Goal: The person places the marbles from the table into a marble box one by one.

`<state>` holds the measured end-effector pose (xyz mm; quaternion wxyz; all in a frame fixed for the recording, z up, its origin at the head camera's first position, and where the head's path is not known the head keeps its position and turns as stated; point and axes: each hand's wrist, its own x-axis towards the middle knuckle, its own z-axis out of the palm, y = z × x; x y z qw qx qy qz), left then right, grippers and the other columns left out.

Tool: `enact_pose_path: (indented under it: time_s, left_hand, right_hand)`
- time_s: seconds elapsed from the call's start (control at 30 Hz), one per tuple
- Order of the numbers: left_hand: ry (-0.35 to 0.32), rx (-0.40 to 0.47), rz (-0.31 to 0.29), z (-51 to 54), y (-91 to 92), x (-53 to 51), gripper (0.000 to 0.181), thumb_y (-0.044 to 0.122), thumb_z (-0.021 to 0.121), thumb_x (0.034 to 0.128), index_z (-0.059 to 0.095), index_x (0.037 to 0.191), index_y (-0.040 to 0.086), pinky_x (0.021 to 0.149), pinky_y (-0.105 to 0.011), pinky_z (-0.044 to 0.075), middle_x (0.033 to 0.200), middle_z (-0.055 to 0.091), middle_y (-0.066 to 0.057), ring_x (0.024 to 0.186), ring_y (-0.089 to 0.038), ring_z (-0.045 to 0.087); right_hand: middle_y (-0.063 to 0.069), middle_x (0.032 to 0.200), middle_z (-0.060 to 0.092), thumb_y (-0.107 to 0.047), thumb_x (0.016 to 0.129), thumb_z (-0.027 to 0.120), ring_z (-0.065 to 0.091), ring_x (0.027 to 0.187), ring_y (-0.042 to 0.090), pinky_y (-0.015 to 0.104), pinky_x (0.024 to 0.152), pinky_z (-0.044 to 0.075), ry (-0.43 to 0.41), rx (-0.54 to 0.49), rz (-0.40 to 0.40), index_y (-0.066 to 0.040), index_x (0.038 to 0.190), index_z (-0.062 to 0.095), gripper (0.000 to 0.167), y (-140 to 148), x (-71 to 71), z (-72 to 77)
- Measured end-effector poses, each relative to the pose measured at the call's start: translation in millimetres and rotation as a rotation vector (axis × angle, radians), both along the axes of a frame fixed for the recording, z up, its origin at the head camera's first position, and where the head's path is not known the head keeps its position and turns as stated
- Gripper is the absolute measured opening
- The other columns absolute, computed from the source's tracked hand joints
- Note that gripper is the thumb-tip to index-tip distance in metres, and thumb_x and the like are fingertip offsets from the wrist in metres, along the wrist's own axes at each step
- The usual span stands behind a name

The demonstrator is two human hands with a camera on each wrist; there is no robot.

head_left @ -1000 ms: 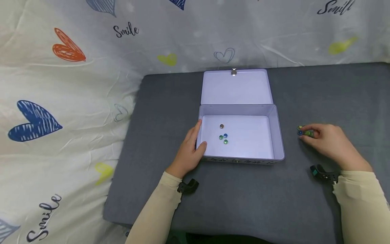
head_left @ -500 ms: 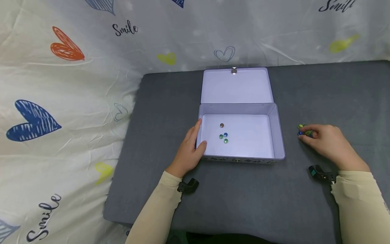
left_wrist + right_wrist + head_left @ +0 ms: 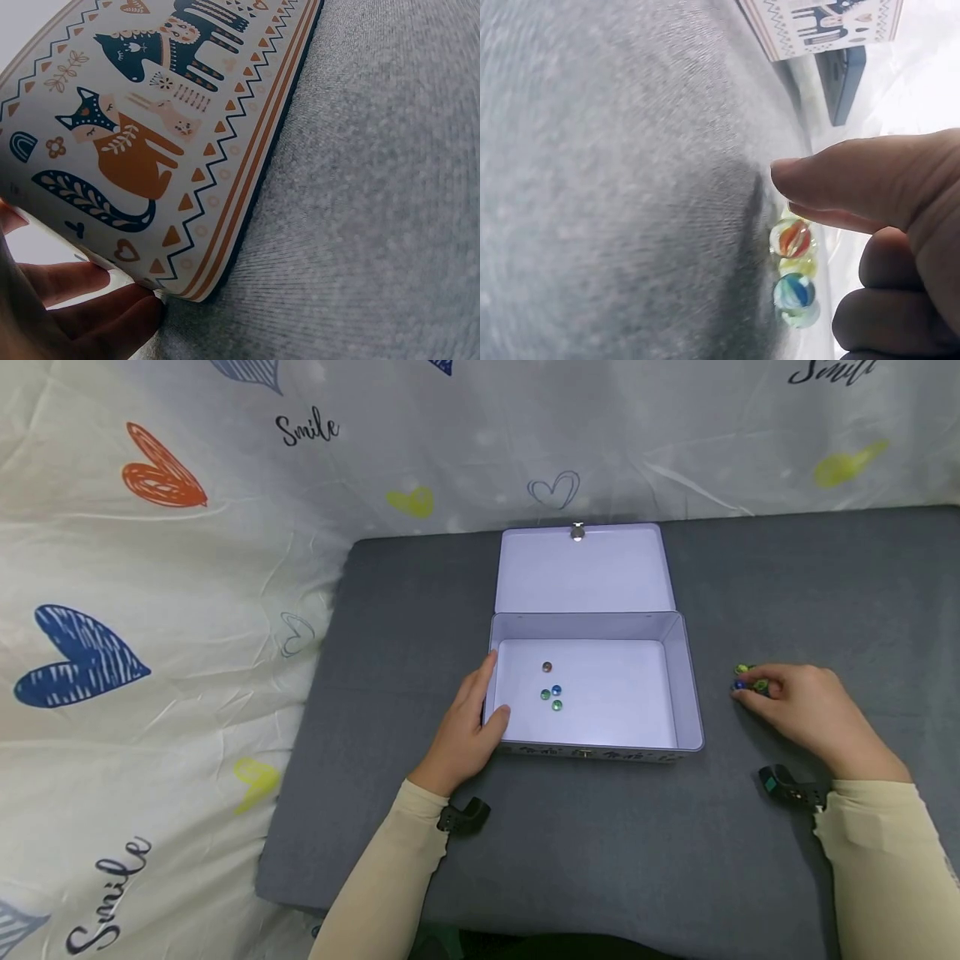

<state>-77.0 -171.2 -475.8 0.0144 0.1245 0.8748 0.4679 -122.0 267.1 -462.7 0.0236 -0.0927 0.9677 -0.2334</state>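
A lidded tin box [image 3: 588,752] stands open, its white inside showing several glass marbles [image 3: 557,691] left of the middle. My left hand [image 3: 461,735] holds the box's left wall, with the thumb over the rim near the front corner. In the left wrist view, fingers [image 3: 120,322] touch the edge of the patterned tin [image 3: 127,165]. To the right of the box, my right hand [image 3: 817,714] pinches a blue marble [image 3: 738,685] between thumb and index finger. Several more marbles [image 3: 795,292] lie by its curled fingers in the right wrist view; the thumb hides the pinched one.
The raised lid [image 3: 585,572] lies back behind the box, near the cloth wall [image 3: 480,452] printed with hearts. Grey cloth covers the table [image 3: 600,852]. A second printed curtain [image 3: 187,693] hangs along the left side.
The right thumb and index finger shift slightly at the blue marble, and the marbles beside them stir a little. The left hand and the box keep their places; the view tilts slightly.
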Motion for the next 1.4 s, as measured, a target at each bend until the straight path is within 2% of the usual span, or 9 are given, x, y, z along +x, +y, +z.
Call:
enact_pose_path:
  time_s: [0.57, 0.83, 1.13, 1.4]
  left_hand:
    - [0.014, 0.011, -0.011, -0.3, -0.1, -0.5, 0.075, 0.026, 0.049, 0.1012, 0.020, 0.170, 0.020, 0.121, -0.054, 0.034, 0.167, 0.033, -0.012, 0.153, -0.025, 0.035]
    - [0.022, 0.000, 0.001, -0.5, -0.5, -0.1, 0.075, 0.025, 0.049, 0.1012, 0.020, 0.170, 0.022, 0.119, -0.055, 0.036, 0.167, 0.035, -0.012, 0.151, -0.026, 0.038]
    - [0.009, 0.005, 0.000, 0.1, 0.2, 0.9, 0.075, 0.026, 0.049, 0.1015, 0.020, 0.170, 0.020, 0.119, -0.055, 0.035, 0.168, 0.033, -0.011, 0.153, -0.025, 0.036]
    - [0.019, 0.009, -0.003, -0.7, 0.3, -0.1, 0.074, 0.026, 0.049, 0.1017, 0.021, 0.170, 0.017, 0.119, -0.057, 0.036, 0.168, 0.033, -0.012, 0.153, -0.026, 0.036]
  right_hand:
    - [-0.002, 0.059, 0.041, -0.016, 0.095, 0.076, 0.033, 0.053, 0.008, 0.031, 0.051, 0.029, 0.030, -0.020, 0.041, 0.002, 0.110, 0.077, 0.024, -10.6, -5.1, 15.4]
    - [-0.003, 0.057, 0.039, -0.018, 0.097, 0.075, 0.030, 0.052, 0.006, 0.030, 0.050, 0.029, 0.033, -0.035, 0.067, 0.001, 0.110, 0.078, 0.024, -19.9, -8.3, 31.6]
    - [-0.001, 0.058, 0.034, -0.024, 0.098, 0.075, 0.026, 0.051, 0.007, 0.032, 0.048, 0.027, -0.017, -0.077, 0.043, 0.001, 0.114, 0.077, 0.030, -28.7, -5.9, 49.8]
    - [0.000, 0.058, 0.034, -0.026, 0.098, 0.076, 0.025, 0.050, 0.008, 0.032, 0.048, 0.026, 0.012, -0.072, 0.064, -0.004, 0.115, 0.078, 0.028, -38.3, -10.7, 64.1]
